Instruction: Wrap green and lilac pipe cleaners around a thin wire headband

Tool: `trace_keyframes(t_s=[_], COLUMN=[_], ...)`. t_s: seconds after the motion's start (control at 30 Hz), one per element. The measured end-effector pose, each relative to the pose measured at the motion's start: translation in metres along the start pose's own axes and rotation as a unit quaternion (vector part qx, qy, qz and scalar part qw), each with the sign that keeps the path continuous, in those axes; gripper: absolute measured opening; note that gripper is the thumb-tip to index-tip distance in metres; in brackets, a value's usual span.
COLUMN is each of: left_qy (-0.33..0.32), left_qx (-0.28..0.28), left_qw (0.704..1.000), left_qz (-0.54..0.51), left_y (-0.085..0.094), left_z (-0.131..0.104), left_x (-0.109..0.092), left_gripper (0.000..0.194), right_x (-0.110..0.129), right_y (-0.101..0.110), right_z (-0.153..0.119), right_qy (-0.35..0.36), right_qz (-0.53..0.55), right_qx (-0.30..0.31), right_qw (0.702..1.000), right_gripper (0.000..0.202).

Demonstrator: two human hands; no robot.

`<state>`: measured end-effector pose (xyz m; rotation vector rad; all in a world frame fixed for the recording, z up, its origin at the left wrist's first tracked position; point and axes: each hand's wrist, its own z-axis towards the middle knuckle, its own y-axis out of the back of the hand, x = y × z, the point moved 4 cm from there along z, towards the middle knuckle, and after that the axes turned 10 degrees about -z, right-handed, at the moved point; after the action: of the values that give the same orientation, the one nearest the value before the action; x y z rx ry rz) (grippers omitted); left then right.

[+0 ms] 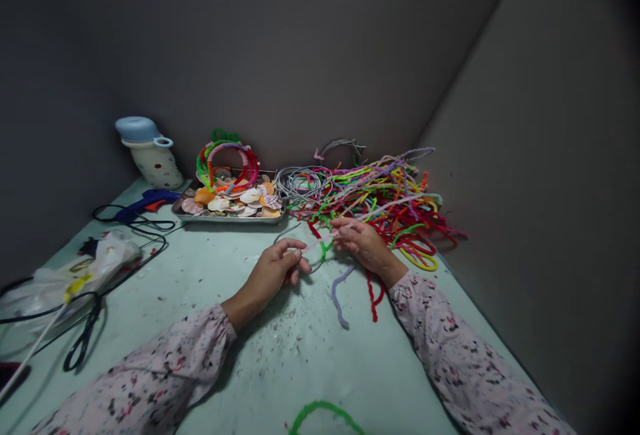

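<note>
A pale pink pipe cleaner [316,243] stretches between my two hands above the table. Its near end is pinched in the fingertips of my left hand [275,267]. My right hand [364,246] grips it farther along with closed fingers, and a pale length appears to run on toward the pile behind. A thin grey wire [287,231] shows by my left fingers, partly hidden by them. Close under the pink strand is a short green pipe cleaner [324,252]. Below my right hand lie a purple pipe cleaner [339,295] and a red pipe cleaner [372,298].
A tangled pile of coloured pipe cleaners [370,188] lies behind my right hand. Left of it are coiled grey wire [299,185] and a metal tray [233,219] of shells with fuzzy hoops [227,161]. A bottle [155,163], blue glue gun [145,203], cables and plastic bag [110,255] occupy the left.
</note>
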<state>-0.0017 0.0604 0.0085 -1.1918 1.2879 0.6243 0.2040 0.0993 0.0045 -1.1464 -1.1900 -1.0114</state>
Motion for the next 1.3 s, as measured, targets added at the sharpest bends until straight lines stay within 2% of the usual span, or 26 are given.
trace_keyframes(t_s=[0.07, 0.17, 0.43, 0.77, 1.03, 1.13, 1.2, 1.27, 1.3], left_qy=[0.000, 0.003, 0.001, 0.017, 0.003, -0.054, -0.121, -0.153, -0.157], left_qx=[0.008, 0.012, -0.009, -0.003, 0.045, 0.033, -0.009, -0.035, -0.040], left_qw=[1.000, 1.000, 1.000, 0.998, 0.993, 0.966, 0.909, 0.876, 0.880], left_qz=[-0.001, 0.002, -0.012, 0.067, 0.112, 0.251, 0.399, 0.456, 0.447], left_y=[-0.002, -0.004, -0.001, -0.001, -0.008, -0.010, -0.011, -0.011, -0.011], left_z=[0.000, -0.001, 0.000, 0.002, -0.002, -0.007, -0.011, -0.014, -0.014], left_x=[0.000, 0.000, 0.001, 0.005, 0.005, -0.006, -0.016, -0.021, -0.021], left_gripper=[0.034, 0.034, 0.031, 0.021, 0.018, 0.018, 0.016, 0.013, 0.012], right_x=[-0.001, -0.002, -0.001, 0.002, 0.004, 0.003, 0.002, 0.001, 0.001], right_y=[-0.005, -0.005, -0.001, -0.004, -0.005, -0.005, -0.005, -0.004, -0.004], right_z=[-0.001, 0.000, 0.002, -0.001, -0.002, -0.001, 0.000, 0.001, 0.001], right_qy=[0.010, 0.024, 0.043, 0.045, 0.031, 0.030, 0.033, 0.034, 0.034], right_qz=[-0.053, -0.081, -0.079, -0.085, -0.096, -0.094, -0.097, -0.098, -0.096], right_qx=[0.013, -0.005, -0.026, -0.027, -0.041, -0.046, -0.051, -0.052, -0.052], right_qw=[0.998, 0.996, 0.996, 0.995, 0.994, 0.994, 0.993, 0.993, 0.993], right_gripper=[0.029, 0.026, 0.026, 0.026, 0.029, 0.031, 0.032, 0.032, 0.032])
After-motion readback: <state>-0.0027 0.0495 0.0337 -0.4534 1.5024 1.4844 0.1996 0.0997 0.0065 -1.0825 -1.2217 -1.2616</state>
